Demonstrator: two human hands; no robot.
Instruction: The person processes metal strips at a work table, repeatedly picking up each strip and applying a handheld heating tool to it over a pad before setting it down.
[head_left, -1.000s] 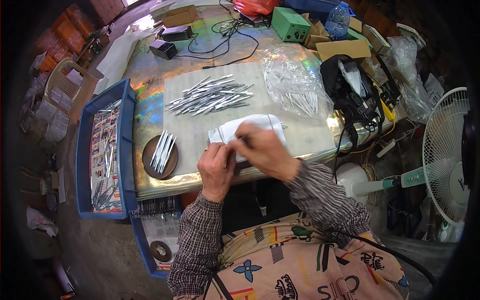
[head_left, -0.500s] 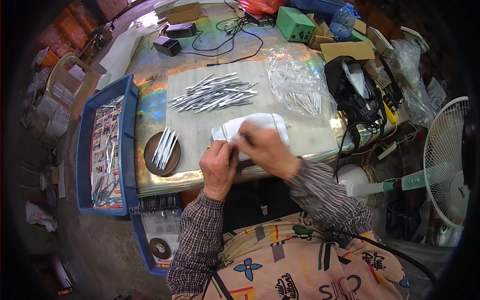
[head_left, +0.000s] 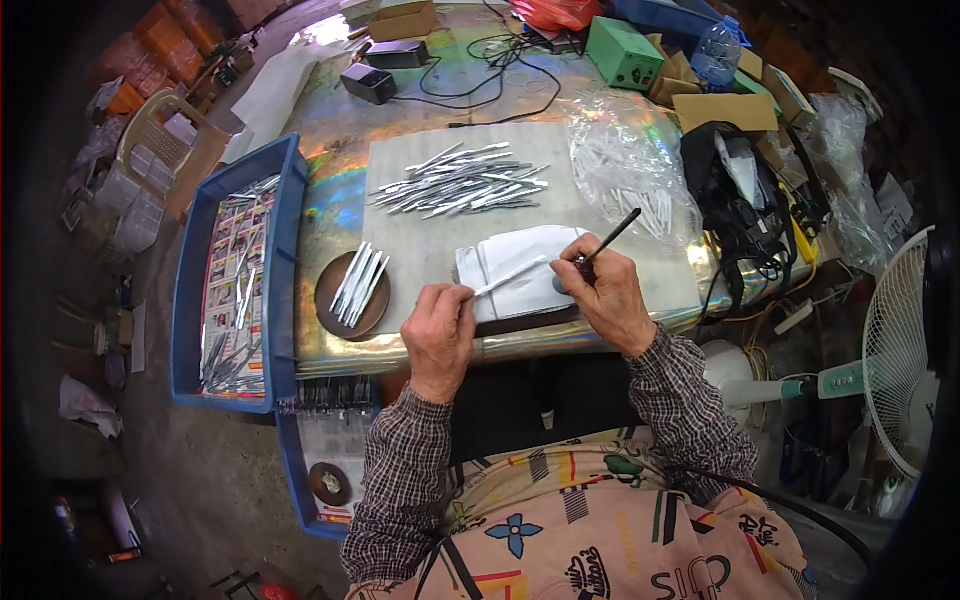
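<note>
Between the thumb and fingers of my left hand (head_left: 438, 335) is one end of a slim silvery-white stick (head_left: 512, 277). The stick slants up to the right over a folded white cloth (head_left: 510, 248) at the table's near edge. My right hand (head_left: 610, 300) is closed round a thin black pen-like tool (head_left: 620, 230), which points up and right; its lower end is hidden by my fingers. Left of my left hand, several similar sticks (head_left: 358, 285) lie across a round brown dish (head_left: 325, 300). Farther back spreads a large pile of silvery sticks (head_left: 465, 180).
A blue tray (head_left: 287, 270) with metal pieces stands at the left. Clear plastic bags (head_left: 620, 130) with pale sticks lie back right, beside a black bag (head_left: 715, 200). Black cables (head_left: 500, 85), a green box (head_left: 620, 52) and a water bottle (head_left: 716, 55) sit behind. A fan (head_left: 900, 350) stands right.
My right hand has drawn away to the right from my left, and the black tool and the stick now show. The whole view has shifted slightly.
</note>
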